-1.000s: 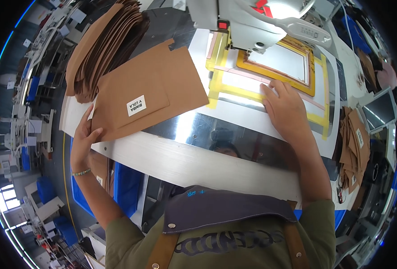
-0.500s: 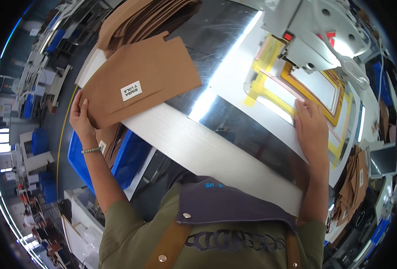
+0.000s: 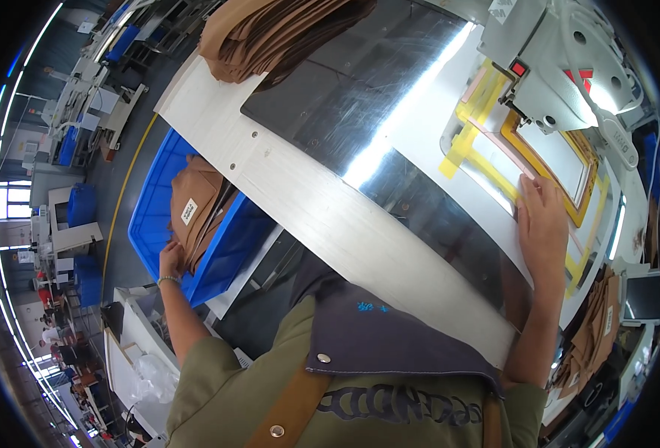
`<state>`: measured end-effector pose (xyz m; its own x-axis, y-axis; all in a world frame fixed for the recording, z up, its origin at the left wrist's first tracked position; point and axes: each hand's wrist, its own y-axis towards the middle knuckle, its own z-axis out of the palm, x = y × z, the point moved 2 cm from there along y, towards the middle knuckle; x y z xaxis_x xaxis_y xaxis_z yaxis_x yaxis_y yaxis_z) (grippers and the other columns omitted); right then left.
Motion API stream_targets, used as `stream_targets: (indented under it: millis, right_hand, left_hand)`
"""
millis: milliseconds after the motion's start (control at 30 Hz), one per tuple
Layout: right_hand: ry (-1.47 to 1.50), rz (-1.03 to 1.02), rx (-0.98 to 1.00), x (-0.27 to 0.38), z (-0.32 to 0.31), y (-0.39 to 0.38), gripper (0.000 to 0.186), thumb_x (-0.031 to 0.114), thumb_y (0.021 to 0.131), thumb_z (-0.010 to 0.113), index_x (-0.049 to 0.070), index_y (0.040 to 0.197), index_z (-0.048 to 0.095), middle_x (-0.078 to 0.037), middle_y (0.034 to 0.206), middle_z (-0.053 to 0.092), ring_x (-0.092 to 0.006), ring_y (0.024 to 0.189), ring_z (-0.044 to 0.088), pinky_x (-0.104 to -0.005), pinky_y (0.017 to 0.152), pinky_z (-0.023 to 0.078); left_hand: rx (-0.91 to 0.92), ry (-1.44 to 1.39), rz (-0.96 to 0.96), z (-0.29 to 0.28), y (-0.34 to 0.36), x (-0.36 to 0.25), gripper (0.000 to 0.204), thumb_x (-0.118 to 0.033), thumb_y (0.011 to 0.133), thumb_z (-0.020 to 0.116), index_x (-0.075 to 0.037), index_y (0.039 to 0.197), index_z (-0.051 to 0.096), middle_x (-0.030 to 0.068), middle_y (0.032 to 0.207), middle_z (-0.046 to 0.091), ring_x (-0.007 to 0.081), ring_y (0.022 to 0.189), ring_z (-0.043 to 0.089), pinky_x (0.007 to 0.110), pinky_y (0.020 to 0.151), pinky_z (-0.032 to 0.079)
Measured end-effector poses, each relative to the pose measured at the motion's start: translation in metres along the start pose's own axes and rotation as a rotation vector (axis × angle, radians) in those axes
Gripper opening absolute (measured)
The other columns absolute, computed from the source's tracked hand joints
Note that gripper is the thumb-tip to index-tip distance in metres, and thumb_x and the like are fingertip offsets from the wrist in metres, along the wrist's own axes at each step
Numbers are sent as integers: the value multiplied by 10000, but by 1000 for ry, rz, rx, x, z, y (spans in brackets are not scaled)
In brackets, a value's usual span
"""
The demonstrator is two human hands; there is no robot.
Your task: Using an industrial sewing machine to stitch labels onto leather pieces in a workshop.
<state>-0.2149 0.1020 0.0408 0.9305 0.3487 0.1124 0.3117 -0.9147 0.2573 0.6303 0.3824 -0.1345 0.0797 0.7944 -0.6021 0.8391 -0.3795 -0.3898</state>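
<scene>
Head view, one frame. Person stands at a counter [image 3: 322, 216] with a shiny metal top; a sewing machine head [image 3: 561, 60] sits over its far right corner.

Risk, judged from this frame only: the right hand [image 3: 542, 224] lies flat on the yellow-edged template frame [image 3: 546, 160], fingertips close to the machine head. If the frame were driven while the hand rests there, fingers could be drawn toward the needle zone; the cause would be pressing too near the clamp. Second risk: the person's reach is split, one hand low off the near left edge and the other on the frame, so the frame could shift out of alignment unnoticed.

Right hand: open, palm down, fingers extended, pressing the frame; not gripping anything.

Left hand [image 3: 170, 259]: down in the blue bin [image 3: 147, 216] beside the counter's near left edge, at the lower edge of the stack of brown cut pieces [image 3: 199, 209] that lies in the bin. Fingers look partly curled against the stack; whether they have closed on a piece I cannot tell.

Second pile of brown pieces [image 3: 270, 33] rests at the counter's far left corner, well apart from both hands.
</scene>
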Motion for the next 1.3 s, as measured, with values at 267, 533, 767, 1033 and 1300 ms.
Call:
stream_targets:
  millis: [267,533,767,1033,1300]
  right_hand:
    - [-14,0,19,5,-1,-2,358,118,1039,648,-3,1374,692,-171,1291,636,-346,1180,616,-457,1015,515]
    - [56,-14,-51,-8,-1,-7,364,80,916,734,20,1272,690,-171,1219,644,-383,1112,625,-494,941,516]
    - [149,75,-153,-38,-49,-10,199,147,976,713,29,1136,727,-129,1116,722,-347,1054,689,-466,908,559]
    - [62,172,17,-56,-50,-77,593,310,1050,694,37,1556,545,-228,1618,517,-418,1475,495,-504,1230,397]
    - [81,338,-54,-29,-14,-98,727,351,1044,702,6,1628,438,-356,1686,319,-523,1527,379,-560,1243,358]
  left_hand:
    - [-445,586,837,65,-43,-113,782,-472,1003,743,-66,1624,497,248,1711,400,444,1571,385,501,1290,323]
    - [-182,1064,803,157,-100,-175,930,-451,940,816,-58,1672,397,197,1748,354,403,1618,319,468,1312,311]
    - [-573,-73,1269,131,-148,-336,399,-206,1084,690,44,1394,675,200,1462,668,331,1327,657,430,1165,499]
    - [677,-113,1484,322,-353,-429,260,-72,1052,682,-11,1298,736,115,1337,731,203,1217,672,337,1025,530]
    - [797,188,1901,411,-456,-455,486,-215,826,907,-31,1244,739,103,1070,670,292,1079,619,388,972,515]
